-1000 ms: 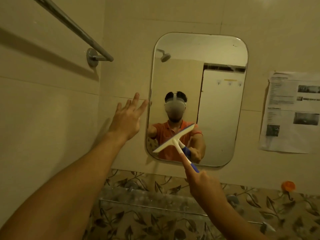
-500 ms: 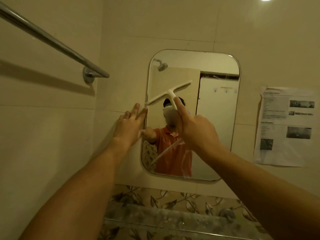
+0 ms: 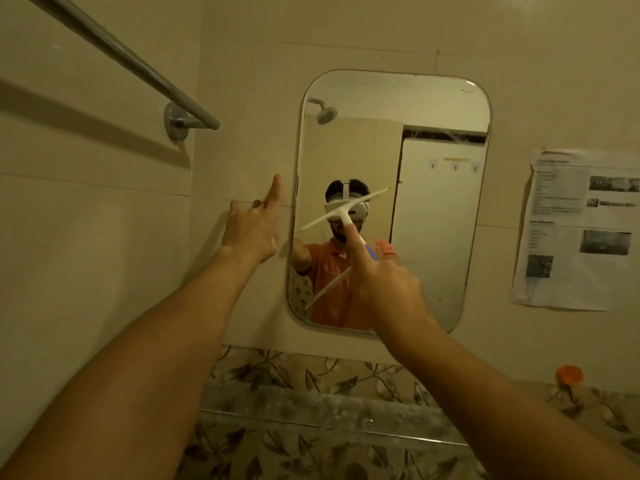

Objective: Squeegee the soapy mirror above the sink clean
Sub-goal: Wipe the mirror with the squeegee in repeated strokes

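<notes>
A rounded rectangular mirror point(image 3: 440, 244) hangs on the beige tiled wall. My right hand point(image 3: 384, 282) grips the handle of a white squeegee point(image 3: 343, 209), forefinger laid along the handle. Its blade is tilted, left end lower, and lies against the glass in the mirror's left middle. The squeegee's reflection shows below it. My left hand point(image 3: 251, 226) rests flat on the wall tile just left of the mirror's edge, fingers spread and holding nothing. The glass looks mostly free of visible foam.
A metal towel bar point(image 3: 131, 64) juts from the left wall at upper left. A printed paper sheet point(image 3: 578, 230) is stuck to the wall right of the mirror. Below run floral tiles, a glass shelf point(image 3: 311, 407) and a small orange object point(image 3: 569, 374).
The squeegee rose from the mirror's lower edge to its upper left half, then came down to the middle. My left hand stayed on the wall beside the mirror.
</notes>
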Demonstrator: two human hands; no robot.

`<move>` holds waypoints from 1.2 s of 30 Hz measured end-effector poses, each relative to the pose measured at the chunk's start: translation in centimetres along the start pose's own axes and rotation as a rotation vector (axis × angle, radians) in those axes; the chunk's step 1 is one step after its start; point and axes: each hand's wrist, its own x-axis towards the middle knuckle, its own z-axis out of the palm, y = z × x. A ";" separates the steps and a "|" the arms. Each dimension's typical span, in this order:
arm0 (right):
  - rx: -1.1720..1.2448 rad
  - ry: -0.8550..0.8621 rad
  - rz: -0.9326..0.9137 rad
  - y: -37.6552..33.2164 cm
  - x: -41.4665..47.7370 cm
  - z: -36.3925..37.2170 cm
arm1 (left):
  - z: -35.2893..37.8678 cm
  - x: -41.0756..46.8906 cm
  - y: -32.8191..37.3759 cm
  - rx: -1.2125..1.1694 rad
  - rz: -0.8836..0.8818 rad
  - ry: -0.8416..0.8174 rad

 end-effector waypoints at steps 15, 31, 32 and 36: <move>-0.055 -0.104 -0.040 2.6 -6.9 3.4 | 0.6 1.2 0.9 0.248 0.070 -0.020; -0.028 0.143 -0.040 0.6 3.9 -1.9 | -0.8 1.2 0.7 0.286 0.132 -0.075; -0.003 0.147 -0.025 0.7 3.3 -1.3 | -0.8 1.2 0.7 0.281 0.149 -0.076; 0.044 0.160 -0.033 1.2 2.3 0.5 | -1.4 0.5 0.2 0.190 0.220 -0.097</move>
